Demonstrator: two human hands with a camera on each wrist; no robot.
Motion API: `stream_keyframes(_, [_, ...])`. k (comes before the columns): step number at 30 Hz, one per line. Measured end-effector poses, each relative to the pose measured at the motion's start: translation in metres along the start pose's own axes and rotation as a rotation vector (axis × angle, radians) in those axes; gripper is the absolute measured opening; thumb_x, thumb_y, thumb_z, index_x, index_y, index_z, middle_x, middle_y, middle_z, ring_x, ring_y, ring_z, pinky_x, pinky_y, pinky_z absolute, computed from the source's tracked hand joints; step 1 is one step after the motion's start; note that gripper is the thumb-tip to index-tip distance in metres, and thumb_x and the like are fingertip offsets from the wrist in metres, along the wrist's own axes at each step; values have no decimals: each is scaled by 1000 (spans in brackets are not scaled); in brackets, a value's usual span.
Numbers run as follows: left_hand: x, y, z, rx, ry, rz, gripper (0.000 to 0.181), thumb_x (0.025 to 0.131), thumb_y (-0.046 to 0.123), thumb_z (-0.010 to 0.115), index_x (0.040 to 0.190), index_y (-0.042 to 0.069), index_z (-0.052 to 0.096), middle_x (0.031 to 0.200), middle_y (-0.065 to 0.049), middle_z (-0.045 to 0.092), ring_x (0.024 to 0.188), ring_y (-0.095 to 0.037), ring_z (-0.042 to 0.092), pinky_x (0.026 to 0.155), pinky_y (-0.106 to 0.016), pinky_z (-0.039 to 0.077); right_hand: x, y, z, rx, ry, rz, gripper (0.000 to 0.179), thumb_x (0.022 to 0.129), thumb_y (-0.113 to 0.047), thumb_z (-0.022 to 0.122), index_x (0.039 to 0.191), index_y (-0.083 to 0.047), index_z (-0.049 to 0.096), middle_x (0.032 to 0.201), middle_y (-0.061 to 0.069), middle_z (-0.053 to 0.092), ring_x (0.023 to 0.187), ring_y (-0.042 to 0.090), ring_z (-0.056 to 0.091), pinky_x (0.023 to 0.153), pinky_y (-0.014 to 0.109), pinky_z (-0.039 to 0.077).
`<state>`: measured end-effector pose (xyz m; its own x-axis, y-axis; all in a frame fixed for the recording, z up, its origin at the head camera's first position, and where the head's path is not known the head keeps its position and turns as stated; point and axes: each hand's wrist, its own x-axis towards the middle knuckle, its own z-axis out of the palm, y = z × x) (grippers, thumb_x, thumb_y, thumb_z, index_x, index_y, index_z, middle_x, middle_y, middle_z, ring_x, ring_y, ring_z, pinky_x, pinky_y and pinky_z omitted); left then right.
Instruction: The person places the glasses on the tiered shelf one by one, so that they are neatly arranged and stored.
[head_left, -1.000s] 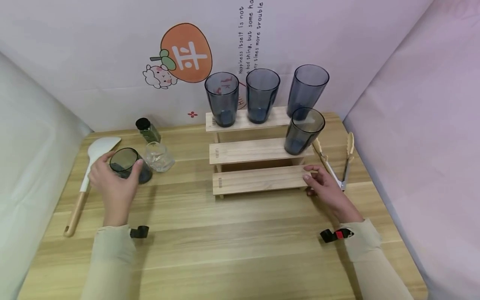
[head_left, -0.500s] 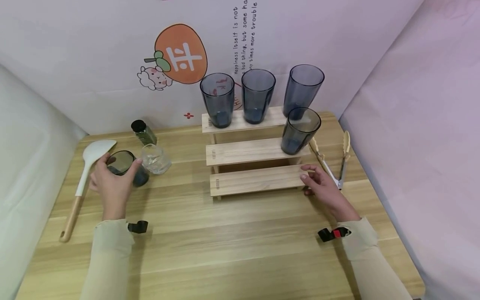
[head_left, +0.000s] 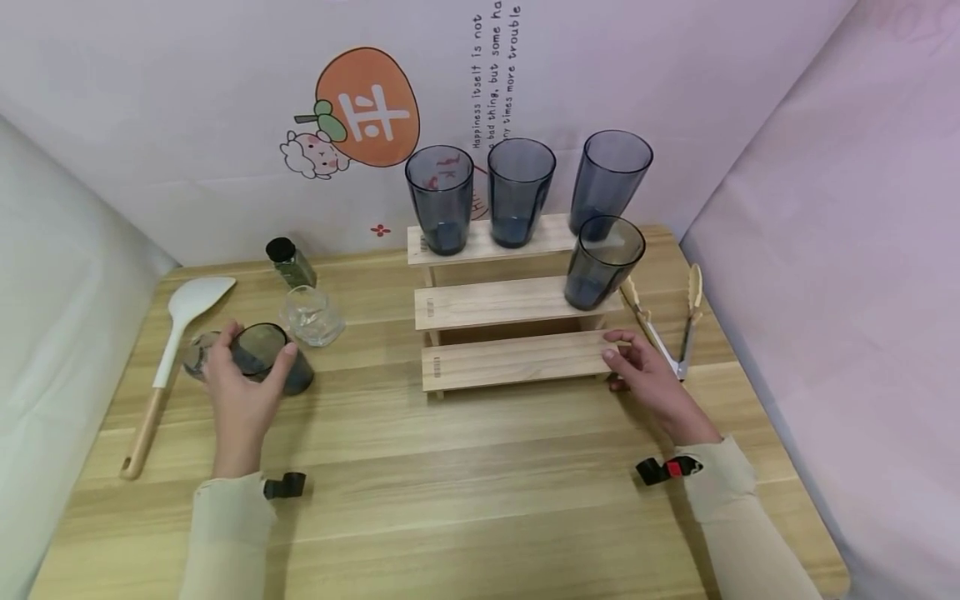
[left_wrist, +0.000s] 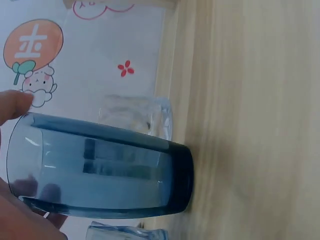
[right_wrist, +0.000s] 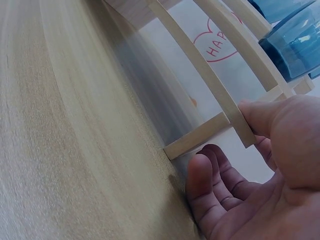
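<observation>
My left hand (head_left: 243, 396) grips a dark tinted drinking glass (left_wrist: 110, 167) round its rim, thumb on one side and fingers on the other. The glass is upright, its base at or just above the table; I cannot tell if it touches. At the right end of a three-tier wooden rack (head_left: 517, 362), my right hand (head_left: 648, 379) holds the lowest board (right_wrist: 202, 70), its thumb against the board and its other fingers curled below. One tinted glass (head_left: 602, 267) stands on the middle tier's right end. Three more, including the left tinted glass (head_left: 442, 204), stand on the top tier.
Beside the held glass are a clear glass (head_left: 315, 318) and another clear glass (head_left: 197, 356), partly hidden by my left hand. A black-capped jar (head_left: 292, 262) stands behind. A white spatula (head_left: 176, 342) lies far left; tongs (head_left: 684, 333) lie right of the rack.
My left hand and the tinted glass have come nearer to me and slightly right, uncovering the clear glass at their left. My right hand stays at the rack.
</observation>
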<state>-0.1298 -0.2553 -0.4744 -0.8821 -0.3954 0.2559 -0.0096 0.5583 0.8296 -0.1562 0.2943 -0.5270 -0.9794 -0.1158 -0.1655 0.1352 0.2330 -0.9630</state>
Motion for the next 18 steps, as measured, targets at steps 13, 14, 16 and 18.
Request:
stream_keyframes(13, [-4,-4,12,-382,37,-106,82,83,16,87,149,15,38,143,-9,47,132,-21,43,110,-35,32,1,4,0,9,-9,10,46,106,-32,57,143,-8,44,114,19,55,88,27,61,74,36,57])
stream_keyframes(14, [-4,-4,12,-415,31,-99,81,83,13,86,149,14,39,144,-10,47,132,-22,43,111,-35,32,1,5,-1,10,-10,10,46,106,-33,57,142,-8,44,114,19,54,88,27,61,74,36,57])
stream_keyframes(16, [-4,-5,12,-479,17,-77,78,84,7,85,148,10,40,144,-11,47,133,-23,42,112,-36,32,1,5,-1,15,-12,12,46,106,-33,57,142,-8,44,114,19,54,88,28,60,74,36,57])
stream_keyframes(18, [-4,-6,12,-536,2,-54,76,84,1,82,147,5,39,145,-11,46,134,-24,41,113,-36,31,1,5,-1,17,-14,11,46,106,-33,57,142,-8,44,114,20,54,88,28,60,74,36,57])
